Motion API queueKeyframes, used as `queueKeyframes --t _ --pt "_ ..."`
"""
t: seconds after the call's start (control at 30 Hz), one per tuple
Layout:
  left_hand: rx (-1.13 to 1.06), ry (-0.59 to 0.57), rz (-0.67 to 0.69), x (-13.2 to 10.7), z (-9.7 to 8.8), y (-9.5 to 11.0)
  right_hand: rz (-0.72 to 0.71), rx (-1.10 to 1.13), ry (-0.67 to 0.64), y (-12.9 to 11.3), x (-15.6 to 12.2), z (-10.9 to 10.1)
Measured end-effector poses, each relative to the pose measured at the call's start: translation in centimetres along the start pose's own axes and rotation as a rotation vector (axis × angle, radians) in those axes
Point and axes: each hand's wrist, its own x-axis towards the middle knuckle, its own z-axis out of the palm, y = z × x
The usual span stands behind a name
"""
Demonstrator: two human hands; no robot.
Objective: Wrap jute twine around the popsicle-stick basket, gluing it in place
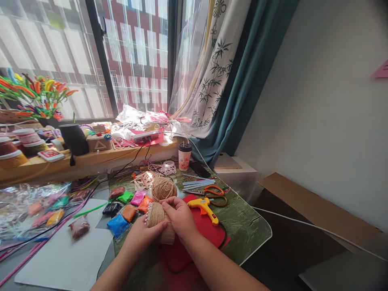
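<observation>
Head view. Twine-wrapped cylinder (155, 215) in both my hands, over the worktop (247, 229), left of its rounded right corner. White beads (147, 214) line the cylinder's left end; its lower part shows pale and bare.

Left hand (144, 233): fingers clamped on the cylinder, thumb across the wrapping. Right hand (182, 218): thumb and fingers closed on the upper side; cannot tell whether a loose strand is pinched there.

Ball of twine (163, 189) just beyond the cylinder. Right of my hands, yellow glue gun (204, 209) on a red sheet (209, 230); orange-handled scissors (216, 195) and glue sticks (198, 184) behind it, toward the worktop's back edge. Near that edge, lidded paper cup (184, 157) beside a black phone (199, 169). To the left, coloured clay packets (129, 212), among them a blue one (117, 226).
</observation>
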Motion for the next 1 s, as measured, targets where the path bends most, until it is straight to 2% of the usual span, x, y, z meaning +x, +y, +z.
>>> queueKeyframes --t 0.2,0.33,0.57,0.63,0.8,1.0 --pt "-0.02 -0.011 0.008 0.2 0.0 -0.4 -0.03 0.019 0.017 0.5 0.3 0.1" --pt "-0.022 -0.017 0.056 -0.1 0.0 -0.4 -0.052 -0.067 0.019 0.4 0.3 0.0" --pt "-0.032 0.044 -0.012 -0.7 0.3 1.0 -0.058 -0.12 0.043 0.6 0.5 0.2" --pt "-0.043 0.053 -0.03 -0.8 0.3 1.1 -0.017 -0.061 0.012 0.3 0.4 0.0" --pt "-0.051 0.051 -0.02 -0.4 0.1 0.2 0.084 0.082 -0.178 -0.9 -0.4 -1.2" --pt "-0.039 0.031 0.075 0.1 -0.1 -1.4 0.128 0.053 -0.204 -1.8 -0.8 -1.5"
